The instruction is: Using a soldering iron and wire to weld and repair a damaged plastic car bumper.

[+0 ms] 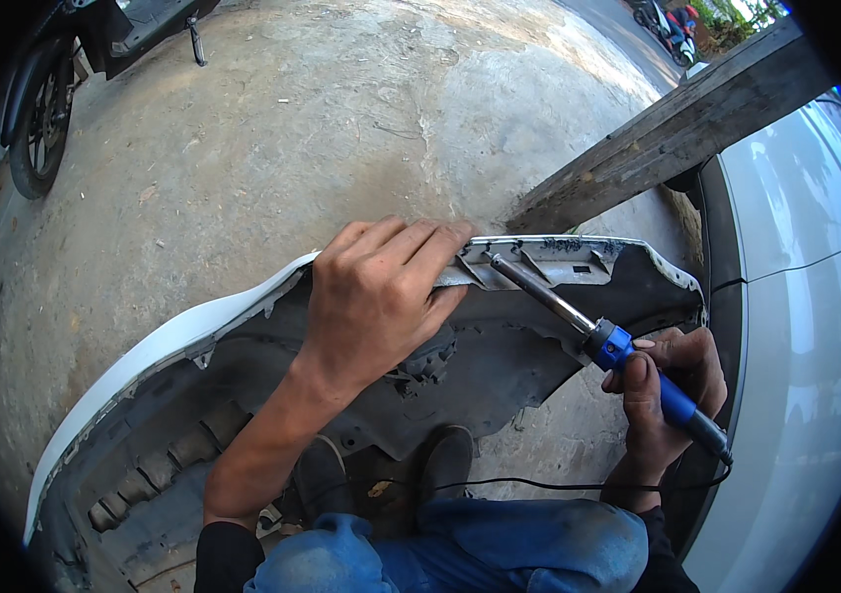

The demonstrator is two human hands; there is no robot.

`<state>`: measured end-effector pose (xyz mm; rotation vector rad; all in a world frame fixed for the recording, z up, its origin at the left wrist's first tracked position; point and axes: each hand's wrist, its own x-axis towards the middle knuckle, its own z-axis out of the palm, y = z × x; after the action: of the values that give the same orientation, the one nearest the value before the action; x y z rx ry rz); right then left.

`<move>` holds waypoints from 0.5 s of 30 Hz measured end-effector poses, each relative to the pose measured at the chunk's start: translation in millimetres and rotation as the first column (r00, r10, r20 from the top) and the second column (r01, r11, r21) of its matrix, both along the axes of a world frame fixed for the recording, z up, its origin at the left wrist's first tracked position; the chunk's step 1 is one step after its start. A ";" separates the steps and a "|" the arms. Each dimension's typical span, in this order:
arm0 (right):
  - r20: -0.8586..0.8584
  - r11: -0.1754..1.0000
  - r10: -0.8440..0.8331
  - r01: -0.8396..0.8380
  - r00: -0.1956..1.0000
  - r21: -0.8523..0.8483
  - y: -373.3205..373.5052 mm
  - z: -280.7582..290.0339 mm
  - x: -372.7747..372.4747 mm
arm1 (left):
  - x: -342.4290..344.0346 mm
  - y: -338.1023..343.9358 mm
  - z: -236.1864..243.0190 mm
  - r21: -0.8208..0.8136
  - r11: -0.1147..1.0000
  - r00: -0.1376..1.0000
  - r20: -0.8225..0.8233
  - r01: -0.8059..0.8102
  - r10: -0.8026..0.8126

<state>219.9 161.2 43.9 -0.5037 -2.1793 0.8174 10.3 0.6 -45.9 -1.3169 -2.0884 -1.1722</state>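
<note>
A car bumper [168, 338], white outside and dark inside, curves across the view in front of me. Fingers over its top edge and thumb on the inner side, my left hand [376, 301] is closed on it. In my right hand [672, 381] is a soldering iron [610, 344] with a blue handle and a metal shaft. Its tip points up and left to the slotted, light inner flange [564, 269] near my left fingers. Whether the tip touches the flange I cannot tell. Dark rough marks run along the flange's upper edge.
The iron's black cord [529, 482] loops across above my knees. A wooden post [677, 124] slants from the upper right. Alongside on the right stands a light-coloured car [786, 296]. A parked motorbike [40, 119] is at the upper left, on the concrete floor [272, 128].
</note>
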 end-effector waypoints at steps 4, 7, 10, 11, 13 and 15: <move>-0.020 0.997 0.059 -0.060 0.998 -0.040 3.4 -1.2 0.2 | -0.4 -0.5 -2.2 0.003 1.000 1.000 -0.002 -0.004 0.004; -0.066 0.992 0.085 -0.091 0.994 -0.092 2.1 -1.0 2.0 | 1.8 0.5 -3.4 0.008 1.000 1.000 -0.009 -0.013 0.013; -0.106 0.987 0.086 -0.099 0.991 -0.123 1.5 1.1 2.2 | 1.2 0.5 -0.1 0.003 1.000 1.000 -0.002 -0.007 0.007; -0.115 0.986 0.095 -0.109 0.989 -0.124 1.5 1.2 1.6 | 0.5 0.4 -0.2 0.004 1.000 1.000 -0.002 -0.007 0.007; -0.102 0.987 0.107 -0.118 0.989 -0.109 2.5 0.7 1.1 | -0.4 -0.1 -1.1 -0.012 1.000 1.000 0.016 -0.003 0.004; -0.088 0.987 0.120 -0.128 0.989 -0.095 4.5 0.3 0.8 | 0.2 0.1 -2.5 -0.001 1.000 1.000 0.006 -0.008 0.008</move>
<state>220.8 165.7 44.2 -0.3793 -2.1177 1.0015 10.5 0.7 -48.3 -1.3053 -2.0968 -1.1741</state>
